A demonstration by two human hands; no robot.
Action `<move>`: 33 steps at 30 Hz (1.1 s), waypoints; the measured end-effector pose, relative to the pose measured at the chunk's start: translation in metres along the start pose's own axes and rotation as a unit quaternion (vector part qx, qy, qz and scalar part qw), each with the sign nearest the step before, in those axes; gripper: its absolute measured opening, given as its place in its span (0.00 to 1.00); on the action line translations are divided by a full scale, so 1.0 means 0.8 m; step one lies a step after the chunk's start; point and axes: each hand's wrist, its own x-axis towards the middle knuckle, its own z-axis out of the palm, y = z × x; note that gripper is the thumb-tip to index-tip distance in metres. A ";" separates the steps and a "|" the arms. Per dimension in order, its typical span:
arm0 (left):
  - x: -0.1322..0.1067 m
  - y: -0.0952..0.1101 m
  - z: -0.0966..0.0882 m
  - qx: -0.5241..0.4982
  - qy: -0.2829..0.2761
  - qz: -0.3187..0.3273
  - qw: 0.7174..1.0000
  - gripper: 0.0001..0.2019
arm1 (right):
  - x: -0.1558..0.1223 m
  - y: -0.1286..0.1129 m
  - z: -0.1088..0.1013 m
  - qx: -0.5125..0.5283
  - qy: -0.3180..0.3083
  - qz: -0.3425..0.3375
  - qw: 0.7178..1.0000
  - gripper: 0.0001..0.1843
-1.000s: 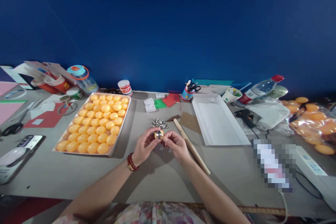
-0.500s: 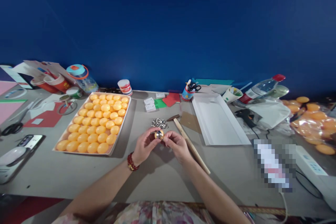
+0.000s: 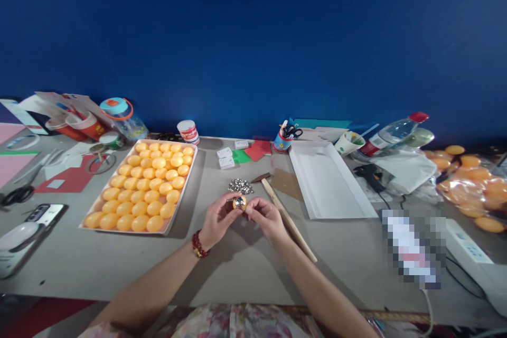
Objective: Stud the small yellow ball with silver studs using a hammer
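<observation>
1. While the left hand grips an orange ball between thumb and fingers, the right hand closes thumb and forefinger on its right edge.
2. Something silvery, too small to identify, covers its top.
3. Just beyond it lies a pile of shiny bits; a hammer rests beside the right hand.
4. Orange balls fill a tray at left.
</observation>
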 end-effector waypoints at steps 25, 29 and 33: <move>0.001 -0.002 -0.001 0.022 0.004 0.012 1.000 0.17 | -0.001 0.004 0.002 -0.007 0.010 0.002 1.000 0.18; 0.001 -0.004 -0.002 0.027 0.003 0.014 1.000 0.17 | -0.002 0.003 0.003 -0.006 0.011 -0.002 1.000 0.17; 0.001 -0.006 -0.002 0.027 0.003 0.012 1.000 0.17 | -0.002 0.003 0.003 -0.003 0.006 0.000 1.000 0.17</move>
